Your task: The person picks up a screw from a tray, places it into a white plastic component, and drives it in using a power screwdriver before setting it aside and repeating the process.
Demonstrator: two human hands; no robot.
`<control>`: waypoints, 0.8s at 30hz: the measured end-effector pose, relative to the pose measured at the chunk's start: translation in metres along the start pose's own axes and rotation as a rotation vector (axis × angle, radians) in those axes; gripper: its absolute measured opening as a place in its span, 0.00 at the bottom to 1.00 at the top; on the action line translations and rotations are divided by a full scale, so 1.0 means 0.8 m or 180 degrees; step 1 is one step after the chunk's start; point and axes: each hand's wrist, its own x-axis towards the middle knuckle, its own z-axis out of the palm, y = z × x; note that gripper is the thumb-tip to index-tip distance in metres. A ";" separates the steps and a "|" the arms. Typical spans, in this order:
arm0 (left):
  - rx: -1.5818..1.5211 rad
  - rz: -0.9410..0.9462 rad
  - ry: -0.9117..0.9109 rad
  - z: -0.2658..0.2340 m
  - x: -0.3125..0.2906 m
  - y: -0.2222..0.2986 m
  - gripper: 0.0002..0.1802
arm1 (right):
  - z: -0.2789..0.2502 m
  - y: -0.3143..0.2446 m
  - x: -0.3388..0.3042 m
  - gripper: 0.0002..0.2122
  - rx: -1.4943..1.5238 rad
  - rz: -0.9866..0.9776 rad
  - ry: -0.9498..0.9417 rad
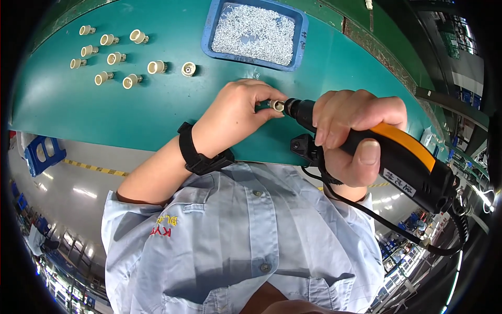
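My left hand (232, 107) pinches a small cream lamp socket (277, 107) between thumb and fingers, just above the green bench. Wrapped round a black and orange electric screwdriver (405, 152) is my right hand (353, 118), with the thumb lying along the tool's near side. The screwdriver's nose points left and meets the open mouth of the socket. Its bit tip is hidden inside that mouth. Beyond my left hand, a single similar socket (189, 69) stands with its opening facing up.
Several more cream sockets (115, 58) lie spread over the left of the green bench (172, 104). A blue tray (208, 31) of small silvery screws (253, 34) sits at the far middle. The screwdriver's black cable (462, 235) curls down at the right. A blue stool (43, 155) stands at left.
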 end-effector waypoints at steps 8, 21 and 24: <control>0.0121 -0.0099 -0.0053 -0.003 0.001 0.001 0.13 | 0.008 0.006 0.004 0.18 -0.0092 0.0036 0.0084; 0.2875 0.0669 0.0323 -0.010 0.236 0.044 0.07 | -0.129 -0.022 0.029 0.13 -0.0029 -0.1458 0.1142; 0.3427 -0.0010 0.0313 -0.038 0.311 0.002 0.12 | -0.138 0.005 0.020 0.12 -0.0340 -0.1384 0.1550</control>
